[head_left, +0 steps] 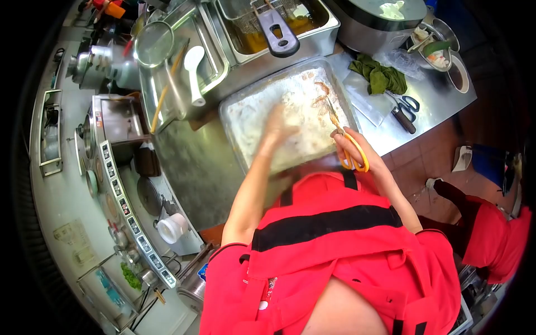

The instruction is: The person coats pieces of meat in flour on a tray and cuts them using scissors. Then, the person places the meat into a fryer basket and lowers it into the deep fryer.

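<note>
Centre frame, the right hand (371, 151) is clamped on orange-handled scissors (364, 158), presumably to direct their tips over the tray (262, 86); closure of the blurred left hand (274, 127) is indeterminable.

A crumpled green cloth (384, 75) lies near dark-handled scissors (403, 104), and a white spoon (193, 67) near a round strainer (154, 44).

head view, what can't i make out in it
Left hand: motion blur in the head view hides whether it holds anything.
Frying basket: partly cut off by the head view's top edge.
Brown piece near the yellow scissors: too small in the head view to identify.
</note>
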A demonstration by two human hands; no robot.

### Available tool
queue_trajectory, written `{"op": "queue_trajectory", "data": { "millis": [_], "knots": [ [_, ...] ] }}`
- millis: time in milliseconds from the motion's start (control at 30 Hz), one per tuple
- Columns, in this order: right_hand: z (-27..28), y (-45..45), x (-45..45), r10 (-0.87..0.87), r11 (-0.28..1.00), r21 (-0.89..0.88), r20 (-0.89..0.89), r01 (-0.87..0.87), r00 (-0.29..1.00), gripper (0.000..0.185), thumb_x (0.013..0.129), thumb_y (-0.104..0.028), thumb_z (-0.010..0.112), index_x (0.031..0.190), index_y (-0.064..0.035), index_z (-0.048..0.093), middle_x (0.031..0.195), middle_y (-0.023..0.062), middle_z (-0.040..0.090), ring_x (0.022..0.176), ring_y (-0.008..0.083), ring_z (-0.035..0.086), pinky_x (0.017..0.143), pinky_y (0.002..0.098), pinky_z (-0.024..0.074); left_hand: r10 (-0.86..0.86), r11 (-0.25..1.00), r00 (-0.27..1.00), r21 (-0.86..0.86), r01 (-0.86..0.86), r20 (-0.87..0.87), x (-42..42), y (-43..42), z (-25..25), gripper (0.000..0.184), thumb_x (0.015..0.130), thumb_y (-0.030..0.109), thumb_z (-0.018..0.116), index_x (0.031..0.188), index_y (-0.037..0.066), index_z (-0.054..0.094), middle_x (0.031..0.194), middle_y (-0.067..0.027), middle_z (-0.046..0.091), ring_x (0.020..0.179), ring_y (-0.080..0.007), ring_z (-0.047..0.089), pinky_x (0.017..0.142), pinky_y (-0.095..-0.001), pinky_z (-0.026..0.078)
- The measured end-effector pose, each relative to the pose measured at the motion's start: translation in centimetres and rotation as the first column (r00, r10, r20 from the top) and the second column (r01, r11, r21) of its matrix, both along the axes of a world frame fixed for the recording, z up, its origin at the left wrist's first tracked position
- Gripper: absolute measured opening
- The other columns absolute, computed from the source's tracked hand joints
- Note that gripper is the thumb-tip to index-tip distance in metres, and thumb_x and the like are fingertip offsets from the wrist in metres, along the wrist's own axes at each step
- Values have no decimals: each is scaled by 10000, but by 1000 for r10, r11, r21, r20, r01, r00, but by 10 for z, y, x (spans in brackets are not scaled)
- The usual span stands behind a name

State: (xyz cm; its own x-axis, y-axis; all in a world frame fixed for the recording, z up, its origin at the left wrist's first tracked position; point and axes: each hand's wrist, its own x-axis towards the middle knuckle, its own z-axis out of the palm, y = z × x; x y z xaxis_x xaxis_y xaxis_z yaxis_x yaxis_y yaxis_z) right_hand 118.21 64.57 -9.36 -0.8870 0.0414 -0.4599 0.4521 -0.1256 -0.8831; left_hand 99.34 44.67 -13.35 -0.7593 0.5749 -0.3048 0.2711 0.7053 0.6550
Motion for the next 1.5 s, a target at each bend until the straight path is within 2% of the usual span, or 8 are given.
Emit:
{"op": "queue_trajectory", "data": {
  "millis": [233,367,433,533,833,1167,1300,1500],
  "knots": [
    [8,-9,-7,79,996,39,-4,-79,997,398,986,-427,568,865,-53,502,675,14,537,612,108,514,557,273,427,-24,959,991,-276,61,135,-3,26,13,879,721,100,787,1455,-67,332,1396,-288,491,1288,-372,508,1112,-407,383],
    [6,-9,-6,96,986,136,-1,-95,995,417,970,-430,601,938,-18,544,720,53,576,666,154,554,617,301,463,43,971,970,219,-98,240,-16,0,-24,682,777,71,774,1343,-81,425,1182,-205,636,1111,-325,626,935,-409,507],
    [6,-7,1,130,956,268,-12,-122,991,437,948,-421,636,1037,2,567,784,91,609,741,195,586,682,329,483,182,848,799,319,-423,573,-3,-14,-11,649,812,59,741,1364,-65,423,1222,-184,626,1124,-307,630,927,-415,521],
    [20,-5,9,139,924,374,-119,-86,983,512,911,-404,687,1175,18,570,920,152,636,875,253,611,778,361,494,14,526,537,451,-721,843,24,-26,32,568,882,84,691,1375,-29,432,1273,-165,599,1147,-304,621,957,-446,529],
    [25,-18,2,228,814,579,-239,-50,944,691,801,-370,799,1297,17,515,1187,244,583,1073,391,598,903,416,499,-177,126,383,407,-905,907,52,-26,57,453,941,111,631,1343,-12,460,1277,-178,578,1192,-326,577,1050,-494,488],
    [32,-31,-20,205,769,640,-226,-14,952,645,820,-346,779,1302,5,533,1097,201,594,1025,329,606,861,396,491,190,692,874,570,-443,447,58,-34,8,469,925,49,611,1363,4,449,1260,-156,576,1159,-294,583,1003,-462,492],
    [28,-30,-16,129,816,578,-192,6,973,573,840,-385,752,1223,6,582,1052,213,622,932,347,632,793,403,507,149,651,882,627,-428,447,60,-32,18,499,923,42,603,1384,9,415,1264,-146,573,1155,-282,588,991,-443,498],
    [47,-19,-18,177,782,612,-32,-121,984,481,851,-415,734,1100,-13,647,879,233,654,842,387,652,741,425,508,44,361,579,527,-769,814,65,-8,87,504,911,25,624,1373,11,424,1263,-135,579,1147,-261,596,973,-404,509]
  ]
}}
